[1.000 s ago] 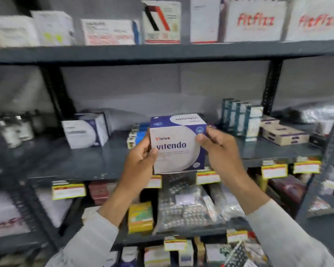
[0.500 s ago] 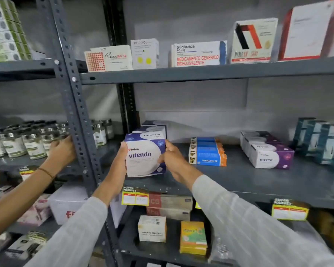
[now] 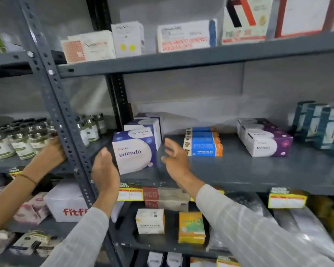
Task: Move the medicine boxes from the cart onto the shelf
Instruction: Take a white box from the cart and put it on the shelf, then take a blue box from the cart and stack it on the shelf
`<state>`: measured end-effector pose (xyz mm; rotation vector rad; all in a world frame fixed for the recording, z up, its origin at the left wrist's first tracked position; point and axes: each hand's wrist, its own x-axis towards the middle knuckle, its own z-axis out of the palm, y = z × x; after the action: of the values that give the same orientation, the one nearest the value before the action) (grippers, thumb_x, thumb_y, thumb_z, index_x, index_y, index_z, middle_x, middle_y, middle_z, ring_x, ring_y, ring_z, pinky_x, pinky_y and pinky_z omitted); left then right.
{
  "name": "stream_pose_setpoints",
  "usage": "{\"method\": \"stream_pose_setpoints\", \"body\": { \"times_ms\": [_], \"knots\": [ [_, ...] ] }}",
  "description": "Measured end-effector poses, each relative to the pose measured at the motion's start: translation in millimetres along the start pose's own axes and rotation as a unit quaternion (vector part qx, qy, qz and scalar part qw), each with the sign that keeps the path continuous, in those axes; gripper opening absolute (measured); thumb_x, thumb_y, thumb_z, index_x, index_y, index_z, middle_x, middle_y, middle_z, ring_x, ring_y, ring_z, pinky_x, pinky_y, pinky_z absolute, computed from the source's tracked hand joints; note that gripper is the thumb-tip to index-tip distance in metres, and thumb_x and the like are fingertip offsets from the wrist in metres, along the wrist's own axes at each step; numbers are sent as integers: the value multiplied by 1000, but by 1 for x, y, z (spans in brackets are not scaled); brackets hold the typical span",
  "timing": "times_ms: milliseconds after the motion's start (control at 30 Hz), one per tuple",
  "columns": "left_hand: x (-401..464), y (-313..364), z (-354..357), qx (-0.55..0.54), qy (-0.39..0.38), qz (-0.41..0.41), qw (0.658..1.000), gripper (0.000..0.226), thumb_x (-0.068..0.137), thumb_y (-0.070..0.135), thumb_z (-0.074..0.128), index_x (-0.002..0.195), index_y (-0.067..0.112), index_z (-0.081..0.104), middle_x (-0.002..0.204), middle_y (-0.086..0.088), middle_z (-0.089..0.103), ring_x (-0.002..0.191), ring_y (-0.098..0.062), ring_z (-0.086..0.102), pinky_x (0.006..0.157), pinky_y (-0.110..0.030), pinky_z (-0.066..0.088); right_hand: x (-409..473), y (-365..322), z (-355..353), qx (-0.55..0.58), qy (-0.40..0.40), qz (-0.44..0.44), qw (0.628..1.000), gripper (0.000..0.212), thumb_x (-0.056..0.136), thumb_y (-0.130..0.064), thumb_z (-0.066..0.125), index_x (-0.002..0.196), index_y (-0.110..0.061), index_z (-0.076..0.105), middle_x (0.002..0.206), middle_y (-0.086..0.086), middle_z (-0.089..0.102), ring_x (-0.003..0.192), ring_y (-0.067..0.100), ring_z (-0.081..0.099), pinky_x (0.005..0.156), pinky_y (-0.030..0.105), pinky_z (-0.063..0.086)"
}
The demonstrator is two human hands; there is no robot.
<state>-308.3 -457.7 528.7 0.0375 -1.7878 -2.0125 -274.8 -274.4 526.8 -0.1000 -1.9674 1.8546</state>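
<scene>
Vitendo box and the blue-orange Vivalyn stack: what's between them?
Head view: only the open right hand over bare grey shelf; no other box between Vitendo box and Vivalyn stack.

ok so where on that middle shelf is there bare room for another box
Bare shelf lies along the front edge and between the Vitendo box and the blue-orange Vivalyn boxes. A narrower gap separates those from the purple boxes. The teal cartons crowd the far right.

A white and deep-blue Vitendo box with blue lettering and a red logo sits on a dark grey metal shelf. Nearby are blue-and-orange cartons, white-and-purple boxes, teal boxes, yellow price labels, a yellow-green box. Sleeves are pale grey with thin white stripes.
</scene>
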Motion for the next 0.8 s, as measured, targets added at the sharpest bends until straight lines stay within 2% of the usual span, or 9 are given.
{"method": "stream_pose_setpoints", "body": {
  "times_ms": [33,100,167,233,400,500,600,667,800],
  "knots": [
    [-16,-1,4,-12,31,32,999,22,97,37,51,102,31,72,103,1,74,99,-18,68,80,-33,52,-12,6,-19,4,25,-27,999,53,94,5,58,139,-24,57,137,-4,62,123,14,62,74,11,54],
    [-56,-6,20,-19,3,99,995,29,99,33,51,113,17,71,102,-7,73,93,-17,68,79,-30,53,-44,18,-64,19,61,-73,995,48,89,9,57,116,-29,67,116,-6,72,105,12,71,85,25,56],
    [-103,-21,43,-11,-95,136,986,29,104,26,48,112,8,70,92,-8,71,84,-13,67,79,-27,54,-83,36,-117,20,91,-84,992,45,86,6,58,103,-33,70,101,-8,75,90,12,73,84,36,59],
    [-159,-42,70,5,-197,144,970,25,105,20,46,107,11,69,88,-5,71,82,-9,67,79,-24,53,-126,56,-172,4,117,-68,991,42,84,6,59,101,-30,73,95,-5,77,84,18,74,80,42,60],
    [-308,-115,137,115,-415,153,889,26,103,30,51,104,18,75,99,4,76,95,-8,70,82,-27,53,-230,121,-323,-95,171,42,980,48,85,15,59,96,-29,75,84,-7,77,76,15,72,72,39,61],
    [-389,-165,170,154,-534,141,819,25,101,29,55,108,19,76,107,4,77,100,-11,70,88,-30,54,-289,156,-405,-156,196,125,960,47,83,16,62,91,-29,74,85,3,76,76,18,70,71,40,60],
    [-454,-210,190,214,-632,127,734,30,100,36,53,117,21,74,117,3,76,107,-14,68,93,-27,51,-339,188,-465,-227,199,208,931,51,84,12,68,82,-39,72,85,-1,75,73,13,68,70,35,59],
    [-489,-238,197,261,-688,141,662,35,101,37,50,124,21,70,126,1,72,116,-16,65,96,-23,43,-369,214,-493,-252,189,279,907,47,86,6,66,76,-40,71,82,-6,72,72,8,65,72,30,55],
    [-544,-288,202,374,-772,117,501,51,99,46,39,137,19,61,145,-2,60,135,-22,51,110,-29,35,-427,277,-520,-264,162,424,851,30,92,-5,63,89,-35,66,89,-3,67,85,16,62,86,33,52]
  ]
}}
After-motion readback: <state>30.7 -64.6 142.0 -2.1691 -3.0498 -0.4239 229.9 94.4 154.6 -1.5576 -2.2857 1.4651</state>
